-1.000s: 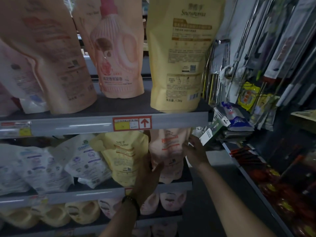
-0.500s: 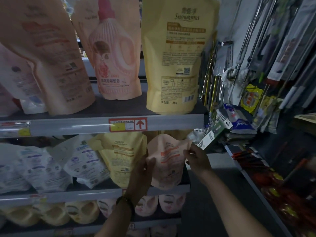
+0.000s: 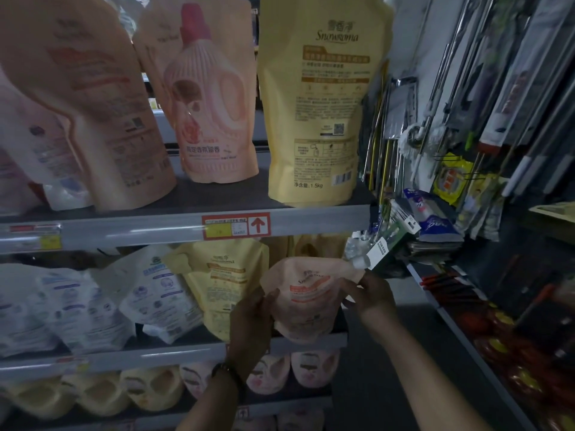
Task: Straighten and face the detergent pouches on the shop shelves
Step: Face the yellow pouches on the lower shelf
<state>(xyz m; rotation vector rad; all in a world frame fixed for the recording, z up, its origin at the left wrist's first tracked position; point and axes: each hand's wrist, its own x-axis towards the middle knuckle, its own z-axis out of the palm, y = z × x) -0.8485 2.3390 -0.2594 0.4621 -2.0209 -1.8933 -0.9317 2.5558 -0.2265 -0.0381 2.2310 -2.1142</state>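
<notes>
Peach pouch (image 3: 306,306) pulled fwd to shelf (image 3: 174,353) lip.

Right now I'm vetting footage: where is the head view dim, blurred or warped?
Head view: dim overall, darkest lower right; glare streaks on the grey metal shelf edge, which slants from wide-angle distortion; print on the small pink pouch is soft, the tall yellow pouch reads sharper.

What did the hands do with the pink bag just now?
The pink pouch came forward to the front edge of the middle shelf, and its top now flops over. The left hand, flat against it a second ago, now grips its left edge; the right hand holds the right edge as before. The yellow pouch beside it and the top-shelf pouches stayed put.
</notes>
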